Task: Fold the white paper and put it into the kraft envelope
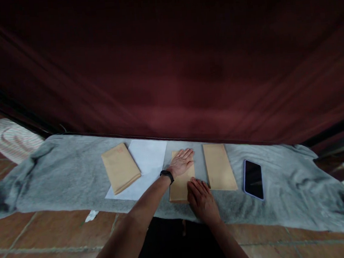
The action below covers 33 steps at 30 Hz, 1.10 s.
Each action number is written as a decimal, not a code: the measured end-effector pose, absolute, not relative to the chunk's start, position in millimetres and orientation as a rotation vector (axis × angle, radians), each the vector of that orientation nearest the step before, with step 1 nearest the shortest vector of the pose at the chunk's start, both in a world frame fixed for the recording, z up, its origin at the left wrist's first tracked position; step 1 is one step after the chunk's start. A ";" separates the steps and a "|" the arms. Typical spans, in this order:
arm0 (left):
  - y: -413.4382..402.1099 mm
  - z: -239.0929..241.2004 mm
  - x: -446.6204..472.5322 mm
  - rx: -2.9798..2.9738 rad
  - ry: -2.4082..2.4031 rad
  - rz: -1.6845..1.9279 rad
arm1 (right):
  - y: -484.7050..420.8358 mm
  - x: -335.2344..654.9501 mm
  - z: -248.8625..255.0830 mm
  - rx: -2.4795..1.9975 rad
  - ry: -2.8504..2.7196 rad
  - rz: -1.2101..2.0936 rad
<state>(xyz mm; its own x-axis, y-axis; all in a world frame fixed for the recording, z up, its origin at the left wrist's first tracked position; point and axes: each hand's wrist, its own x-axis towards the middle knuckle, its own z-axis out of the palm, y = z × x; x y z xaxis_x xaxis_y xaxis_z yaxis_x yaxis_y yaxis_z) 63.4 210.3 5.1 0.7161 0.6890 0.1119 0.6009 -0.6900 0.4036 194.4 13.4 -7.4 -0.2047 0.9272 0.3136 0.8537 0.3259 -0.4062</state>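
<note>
My left hand (pixel 182 161) lies flat and open, palm down, on the far end of a tan envelope (pixel 178 188) that rests on a grey blanket (pixel 56 170). A black band sits on that wrist. My right hand (pixel 202 200) presses on the envelope's near right edge with its fingers stretched flat. A second tan envelope (pixel 219 166) lies just right of both hands. To the left, a small stack of tan envelopes (pixel 120 167) sits partly on a white sheet of paper (pixel 149 158).
A dark phone (pixel 253 178) lies on the blanket to the right of the envelopes. A dark red curtain (pixel 167 65) hangs right behind the blanket. Terracotta floor tiles (pixel 35 243) run along the near side. A striped cloth (pixel 10 139) lies far left.
</note>
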 end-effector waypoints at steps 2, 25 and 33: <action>210.3 0.0 60.6 2.610 0.984 0.369 | 13.5 194.1 -6.5 -1.564 -2.089 0.199; 90.9 -3.5 5.5 2.781 0.770 0.286 | 13.1 201.2 -26.1 -1.493 -1.976 0.163; 48.9 10.1 -19.4 2.797 0.765 0.300 | 15.4 205.7 -25.5 -1.464 -2.025 0.189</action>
<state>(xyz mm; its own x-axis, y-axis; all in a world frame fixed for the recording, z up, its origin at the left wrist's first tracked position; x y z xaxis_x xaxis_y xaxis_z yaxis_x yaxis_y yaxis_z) -19.4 48.9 10.1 0.8431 0.5203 0.1362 0.4739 -0.8384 0.2691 205.7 15.4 -25.5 -0.1885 0.8970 0.3999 0.8072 0.3734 -0.4572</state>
